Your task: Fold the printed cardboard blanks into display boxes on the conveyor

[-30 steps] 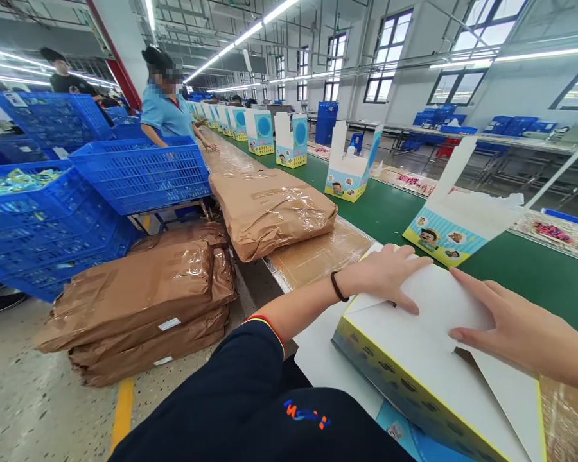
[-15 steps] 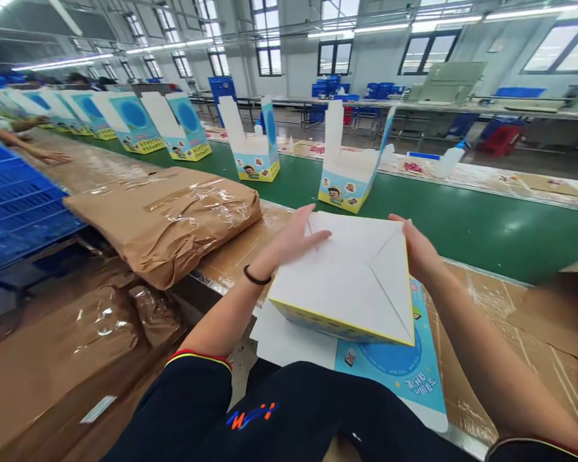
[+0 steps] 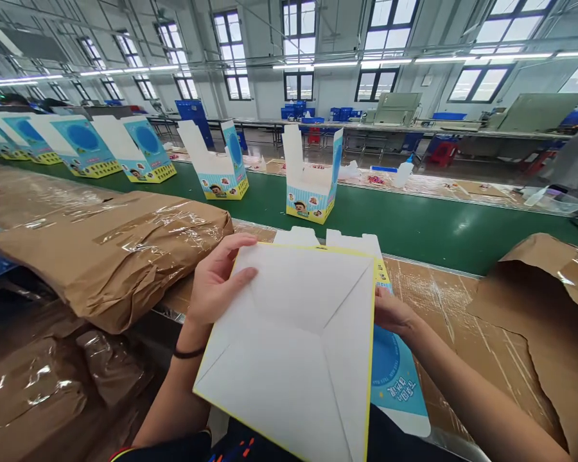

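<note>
Above the paper-covered counter (image 3: 433, 308), the left hand (image 3: 219, 279) and right hand (image 3: 395, 314) grip opposite edges of a folded carton (image 3: 289, 353) with their fingers, its base flaps closed; upright cartons (image 3: 308, 205) already stand on the green belt (image 3: 414, 247).

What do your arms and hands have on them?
The left arm has a thin black band at the wrist, just behind the left grip. The right arm and right grip show nothing worn. A dark sleeve has red and yellow trim, and the dark top has orange and blue marks.
</note>
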`<state>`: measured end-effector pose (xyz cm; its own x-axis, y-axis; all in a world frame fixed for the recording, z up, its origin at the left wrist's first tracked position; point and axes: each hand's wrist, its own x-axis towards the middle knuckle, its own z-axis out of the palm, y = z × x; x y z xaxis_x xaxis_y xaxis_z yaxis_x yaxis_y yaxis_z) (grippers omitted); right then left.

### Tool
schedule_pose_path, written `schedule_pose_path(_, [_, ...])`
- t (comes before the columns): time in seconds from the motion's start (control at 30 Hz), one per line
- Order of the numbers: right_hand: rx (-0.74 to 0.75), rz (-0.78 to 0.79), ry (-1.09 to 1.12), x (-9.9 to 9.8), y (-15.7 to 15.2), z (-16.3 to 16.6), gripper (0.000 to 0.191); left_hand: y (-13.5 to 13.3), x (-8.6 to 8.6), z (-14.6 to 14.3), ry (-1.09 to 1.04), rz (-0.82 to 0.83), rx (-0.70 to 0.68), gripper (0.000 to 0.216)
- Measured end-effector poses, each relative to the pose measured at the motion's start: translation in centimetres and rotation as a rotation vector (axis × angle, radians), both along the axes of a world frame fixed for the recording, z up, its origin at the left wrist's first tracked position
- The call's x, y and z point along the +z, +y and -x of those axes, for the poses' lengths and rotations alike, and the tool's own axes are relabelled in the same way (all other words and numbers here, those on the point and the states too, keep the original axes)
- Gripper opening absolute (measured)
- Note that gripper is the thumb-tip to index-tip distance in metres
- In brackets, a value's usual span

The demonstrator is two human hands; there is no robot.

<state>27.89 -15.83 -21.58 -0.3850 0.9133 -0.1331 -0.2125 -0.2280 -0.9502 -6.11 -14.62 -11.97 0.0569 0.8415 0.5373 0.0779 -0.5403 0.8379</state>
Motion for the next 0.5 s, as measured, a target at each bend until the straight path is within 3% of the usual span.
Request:
schedule_pose_path(0.07, [-0.126, -0.082, 0.039, 2.7, -0.2, 0.1, 0.072, 0.0, -0.3, -0.1, -0.096, -0.068, 0.02, 0.049])
schedule_pose_path(0.17, [-0.301, -0.275, -0.065, 8.0, 0.0, -1.4, 0.074, 2.0, -1.9, -0.3, -0.198, -0.068, 0.049, 0.069])
schedule_pose_path(0.23, [-0.343, -0.428, -0.184, 11.3, 0.8, -3.3, 0.071, 4.1, -4.0, -0.2, -0.128, 0.031, 0.112, 0.072])
schedule_pose_path(0.3, [-0.331, -0.526, -0.349, 13.7, 2.2, -5.6, 0.063, 6.0, -6.8, -0.2, 0.072, 0.173, 0.212, 0.071])
schedule_pose_path(0.4, [-0.282, -0.577, -0.726, 15.3, 5.5, -8.8, 0.044, 7.5, -11.3, -0.5, 0.47, 0.34, 0.324, 0.058])
schedule_pose_path(0.5, [-0.362, -0.661, -1.377, 15.0, 8.6, -11.2, 0.02, 7.3, -14.3, -1.3, 0.78, 0.397, 0.368, 0.046])
